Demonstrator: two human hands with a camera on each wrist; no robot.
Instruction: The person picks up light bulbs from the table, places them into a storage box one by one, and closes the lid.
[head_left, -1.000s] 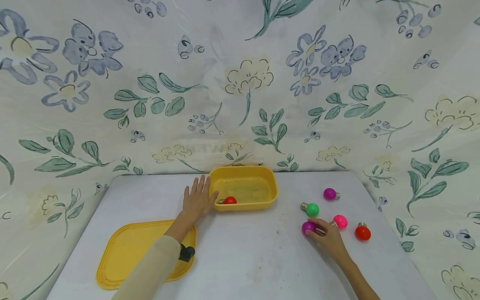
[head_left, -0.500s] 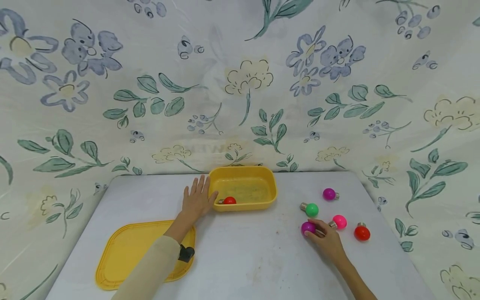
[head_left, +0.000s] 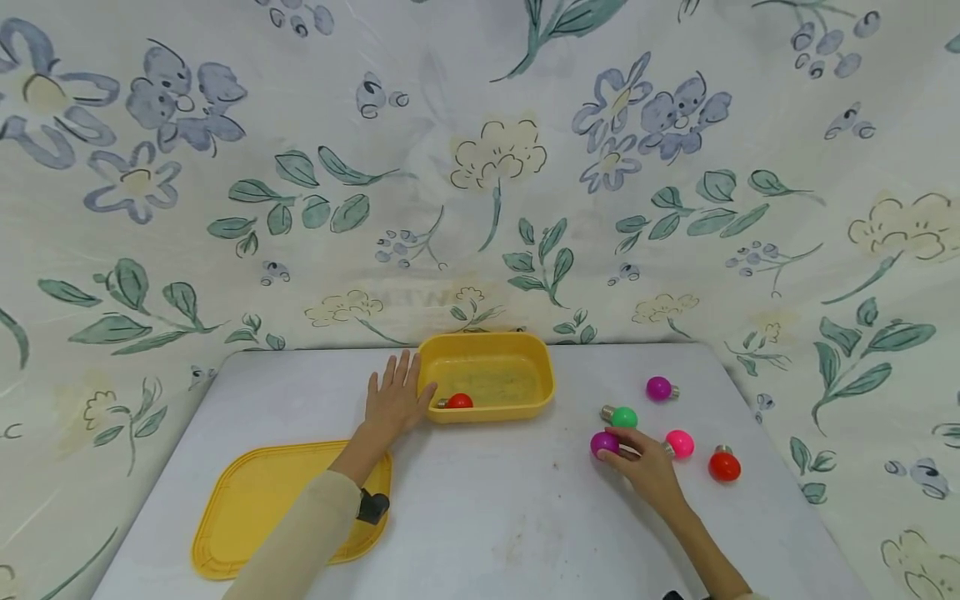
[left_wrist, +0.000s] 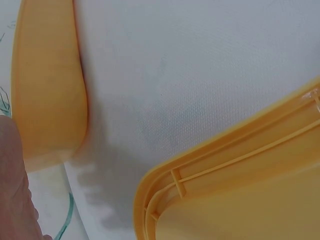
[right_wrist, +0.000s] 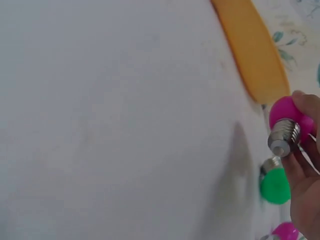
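Note:
My right hand (head_left: 651, 473) pinches a purple light bulb (head_left: 602, 445) between thumb and fingers. In the right wrist view, the held bulb's metal screw base (right_wrist: 284, 135) points toward the camera and appears raised off the table. My left hand (head_left: 393, 398) has its fingers straight and lies against the left side of a yellow basin (head_left: 487, 412). One red bulb (head_left: 460, 401) lies inside that basin near its front left. Close to my right hand, a green bulb (head_left: 625, 418) and a pink bulb (head_left: 681, 443) lie on the table.
Another purple bulb (head_left: 659, 388) and a red bulb (head_left: 724, 467) lie farther right on the white table (head_left: 480, 517). A yellow lid (head_left: 255, 500) lies at the left, partly under my left forearm. Behind the table hangs a floral cloth (head_left: 420, 183).
My right hand has moved slightly left and up in the head view with the purple bulb. The left hand, basin and other bulbs have stayed put.

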